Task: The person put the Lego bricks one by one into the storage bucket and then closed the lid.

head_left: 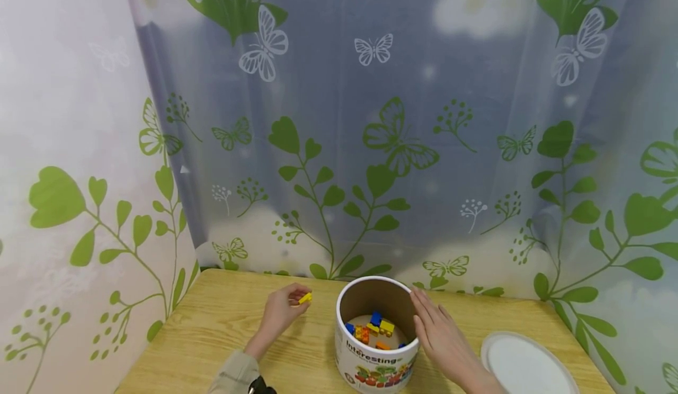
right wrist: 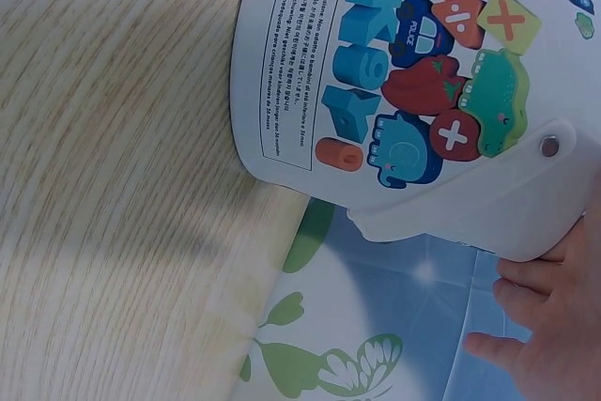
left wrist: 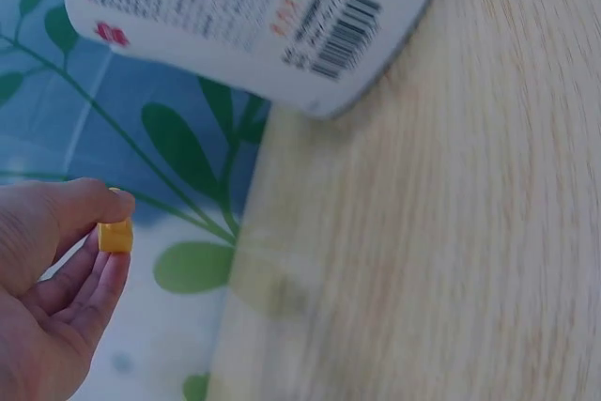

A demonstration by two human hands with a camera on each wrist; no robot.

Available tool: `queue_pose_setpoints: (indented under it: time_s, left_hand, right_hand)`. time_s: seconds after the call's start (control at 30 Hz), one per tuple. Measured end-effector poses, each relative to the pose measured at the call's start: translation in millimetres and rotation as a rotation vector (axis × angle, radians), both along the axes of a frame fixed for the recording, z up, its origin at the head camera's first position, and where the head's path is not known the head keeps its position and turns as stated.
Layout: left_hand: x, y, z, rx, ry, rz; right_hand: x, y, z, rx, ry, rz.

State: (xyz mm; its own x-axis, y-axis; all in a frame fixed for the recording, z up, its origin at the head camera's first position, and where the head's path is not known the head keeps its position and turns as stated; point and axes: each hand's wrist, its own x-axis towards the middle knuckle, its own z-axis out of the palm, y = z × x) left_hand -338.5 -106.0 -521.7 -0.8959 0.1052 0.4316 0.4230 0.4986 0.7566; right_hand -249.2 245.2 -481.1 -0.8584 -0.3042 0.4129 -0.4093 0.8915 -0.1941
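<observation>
Left of the round white bucket [head_left: 341,356], my left hand [head_left: 279,311] pinches a small yellow building block [head_left: 305,298] between thumb and fingertips. In the left wrist view the yellow block [left wrist: 115,238] sticks out past the thumb tip. My right hand [head_left: 444,340] lies against the bucket's right rim with its fingers straight. In the right wrist view those fingers are beside the white handle [right wrist: 470,199] on the bucket's printed wall [right wrist: 291,72]. Several blocks lie on the bucket's floor, among them a blue block [head_left: 376,318], a yellow block [head_left: 387,328] and an orange block [head_left: 382,345].
A round white lid [head_left: 529,364] lies on the wooden table [head_left: 185,335], to the right of my right hand. Behind the table hangs a curtain [head_left: 328,76] printed with leaves and butterflies, close to its far edge.
</observation>
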Motion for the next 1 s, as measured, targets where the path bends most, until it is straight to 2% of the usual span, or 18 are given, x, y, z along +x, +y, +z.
queue_pose_setpoints:
  time_s: [0.33, 0.47, 0.77, 1.0]
  left_hand:
    - [19.4, 16.0, 27.4, 0.031, 0.021, -0.056]
    - [24.3, 20.9, 35.6, 0.05, 0.029, -0.075]
    - [35.8, 38.8, 60.8, 0.073, 0.064, -0.143]
    - [39.2, 58.4, 69.8, 0.077, 0.032, -0.225]
  right_hand:
    - [1.2, -1, 2.0, -0.007, -0.013, 0.001]
    - [1.6, -1, 2.6, -0.008, -0.03, 0.0]
    - [1.8, 0, 1.8, -0.002, -0.01, 0.004]
    - [1.7, -2, 2.6, 0.005, 0.018, -0.002]
